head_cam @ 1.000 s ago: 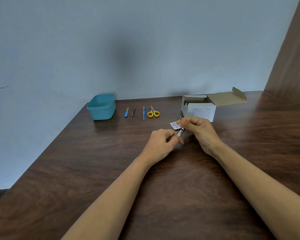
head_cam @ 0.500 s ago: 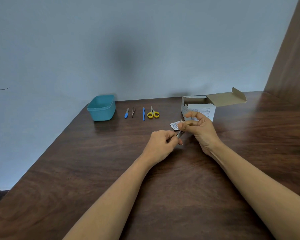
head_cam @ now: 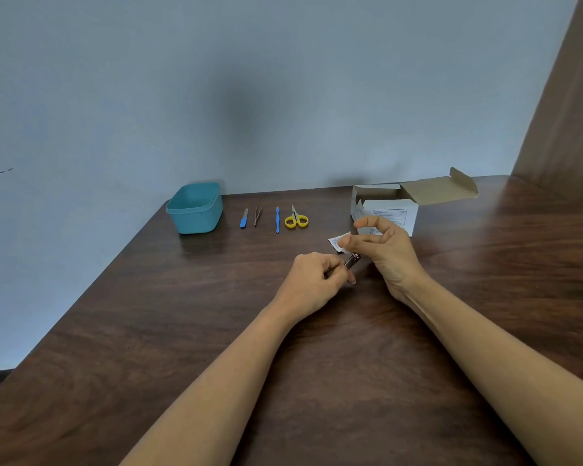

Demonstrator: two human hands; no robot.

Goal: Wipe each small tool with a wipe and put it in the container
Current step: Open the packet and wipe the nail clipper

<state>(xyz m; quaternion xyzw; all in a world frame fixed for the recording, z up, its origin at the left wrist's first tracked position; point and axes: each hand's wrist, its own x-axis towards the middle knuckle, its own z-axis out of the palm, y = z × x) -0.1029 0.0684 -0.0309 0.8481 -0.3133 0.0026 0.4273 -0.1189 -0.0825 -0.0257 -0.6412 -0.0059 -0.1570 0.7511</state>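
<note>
Two hands met just in front of the wipe box (head_cam: 389, 213), w/ a small metal tool (head_cam: 352, 261) between them. Most of the tool was hidden: left hand (head_cam: 312, 280) had its fingers pressed together round the near end, only the shiny far end showed; looked like a nail clipper, hard to tell. Right hand (head_cam: 386, 252) pinched a white wipe (head_cam: 342, 242) between thumb & forefinger against the tool's tip, other fingers curled loose above. Wipe was partly covered by the thumb; a torn sachet (head_cam: 334, 242) showed just beside it, print unreadable.

Left of the box, well apart, lay yellow scissors (head_cam: 296, 220), a blue-handled tool (head_cam: 277, 219), tweezers (head_cam: 257, 215) & a small blue file (head_cam: 244, 218), in a row. Teal container (head_cam: 196, 208) sat farthest left of the box, near the tabletop's back-left corner; inside not visible. Box flap stood open to the right.

Tabletop (head_cam: 317, 364) was dark wood grain, bare in front of the box; left edge ran diagonally. Plain grey-blue wall (head_cam: 249, 79) behind, brown panel (head_cam: 566, 112) right of the box.
</note>
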